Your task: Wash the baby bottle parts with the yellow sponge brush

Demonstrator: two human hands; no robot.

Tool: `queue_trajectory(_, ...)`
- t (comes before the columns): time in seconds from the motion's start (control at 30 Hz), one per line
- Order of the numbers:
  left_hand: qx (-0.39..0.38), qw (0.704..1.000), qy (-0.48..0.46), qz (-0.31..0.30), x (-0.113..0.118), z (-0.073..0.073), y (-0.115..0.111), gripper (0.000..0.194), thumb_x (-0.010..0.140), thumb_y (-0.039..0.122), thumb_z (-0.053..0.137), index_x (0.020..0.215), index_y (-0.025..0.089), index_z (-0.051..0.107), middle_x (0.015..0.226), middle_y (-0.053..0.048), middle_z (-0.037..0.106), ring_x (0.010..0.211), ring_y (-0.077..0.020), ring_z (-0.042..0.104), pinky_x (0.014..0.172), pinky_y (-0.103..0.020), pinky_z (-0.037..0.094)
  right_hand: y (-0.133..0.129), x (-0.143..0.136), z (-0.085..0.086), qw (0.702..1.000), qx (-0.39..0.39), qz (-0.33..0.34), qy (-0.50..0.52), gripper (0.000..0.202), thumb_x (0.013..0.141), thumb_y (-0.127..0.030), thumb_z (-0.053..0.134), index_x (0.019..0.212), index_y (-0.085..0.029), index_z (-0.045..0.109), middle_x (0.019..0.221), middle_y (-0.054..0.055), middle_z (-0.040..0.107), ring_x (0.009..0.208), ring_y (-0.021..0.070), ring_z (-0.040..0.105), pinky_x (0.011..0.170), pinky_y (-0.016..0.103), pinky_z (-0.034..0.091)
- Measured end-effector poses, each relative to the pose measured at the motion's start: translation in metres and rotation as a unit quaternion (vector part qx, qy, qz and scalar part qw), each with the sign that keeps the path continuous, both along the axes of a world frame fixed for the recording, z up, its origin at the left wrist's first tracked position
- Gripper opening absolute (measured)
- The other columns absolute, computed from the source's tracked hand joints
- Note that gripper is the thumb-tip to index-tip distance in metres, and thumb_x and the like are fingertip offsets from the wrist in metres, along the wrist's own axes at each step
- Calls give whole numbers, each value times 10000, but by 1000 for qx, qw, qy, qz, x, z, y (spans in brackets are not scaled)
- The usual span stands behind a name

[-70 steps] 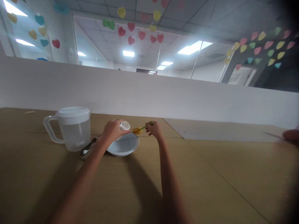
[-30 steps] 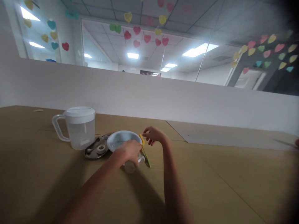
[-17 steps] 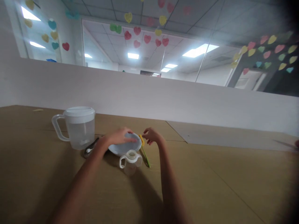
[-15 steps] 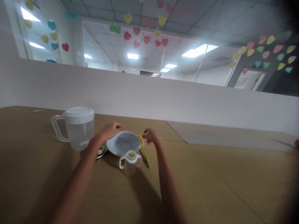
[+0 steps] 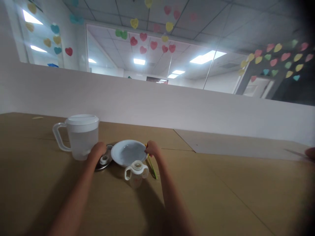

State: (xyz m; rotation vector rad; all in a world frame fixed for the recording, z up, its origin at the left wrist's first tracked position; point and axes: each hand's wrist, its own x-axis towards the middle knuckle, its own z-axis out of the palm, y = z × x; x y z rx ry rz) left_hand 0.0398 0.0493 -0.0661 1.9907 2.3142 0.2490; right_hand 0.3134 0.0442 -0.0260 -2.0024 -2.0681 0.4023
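Note:
My right hand (image 5: 153,148) is closed at the right rim of a shallow white bowl (image 5: 126,152), its fingertips pinching the edge. Just under this hand, a green-stemmed utensil (image 5: 152,167) with a yellow top lies against the bowl. Over on the left, my left hand (image 5: 99,149) is low between the pitcher and a round metal dish (image 5: 100,168); its fingers are mostly hidden. A small white ring-shaped cap (image 5: 104,160) sits in that dish. In front of the bowl stands a clear lidless baby bottle (image 5: 136,173) with two white handles.
A lidded clear pitcher (image 5: 83,141) holding clear liquid stands at the left. A small flat tan piece (image 5: 37,117) lies farther back. Behind the brown table (image 5: 221,196) rises a white wall with glass above. Part of another person's hand (image 5: 310,153) shows at the right edge.
My left hand has moved left and down from the bowl's far rim to beside the metal dish. My right hand has shifted left onto the bowl's right rim and closed.

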Motion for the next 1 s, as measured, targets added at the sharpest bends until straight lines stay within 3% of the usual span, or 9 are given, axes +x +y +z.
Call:
queue_trajectory(0.2,10,1000,8,11,0,-6,-6,255,771,133,502,926,133,705,1067,-228,657,994,-259,629,731,-264,449,-7,1,9,998,49,-20,-20,90,692,-107,658,772,-138,687,769,124,701,814,253,682,719,325,527)
queue_trajectory(0.33,14,1000,13,18,4,-2,-10,270,754,115,511,943,118,703,1043,-239,658,976,-282,635,717,-280,459,-8,2,16,995,97,-32,23,67,752,-174,634,794,-140,674,799,109,701,787,215,682,691,274,521)
queue_trajectory(0.47,14,999,20,34,7,9,-15,281,734,123,509,938,114,702,1009,-228,668,961,-291,634,694,-288,465,-6,-1,23,983,156,-28,95,118,815,-166,559,903,-135,631,874,85,698,734,146,677,617,190,507)
queue_trajectory(0.57,20,998,29,46,5,27,-22,301,713,144,527,963,111,691,1033,-226,659,974,-312,624,692,-310,472,-9,-3,31,969,194,-15,155,210,839,-140,515,1044,-139,560,908,70,693,679,104,668,556,149,498)
queue_trajectory(0.7,52,996,35,58,4,69,-44,280,716,198,549,947,132,693,994,-203,674,954,-329,625,706,-342,474,-26,-1,53,914,267,13,305,360,782,-123,576,1136,-148,520,787,33,691,617,112,656,546,171,519)
queue_trajectory(0.83,243,970,-22,-14,14,109,-74,281,786,275,505,950,159,702,899,-142,698,869,-296,635,714,-348,446,-58,1,82,859,344,51,375,164,809,-164,536,945,-138,625,709,25,663,630,121,645,582,209,544)
queue_trajectory(0.9,296,948,-79,-89,22,118,-82,279,782,284,511,916,131,702,858,-116,701,817,-257,634,695,-313,432,-78,-1,93,810,421,79,401,174,842,-197,507,962,-147,623,725,21,648,673,122,646,604,223,552)
queue_trajectory(1.0,300,926,-171,-149,34,117,-79,200,725,239,542,783,128,699,712,-58,685,700,-195,623,637,-260,414,-109,-8,103,736,541,100,394,215,907,-248,448,1050,-182,595,827,27,639,746,121,647,656,240,560)
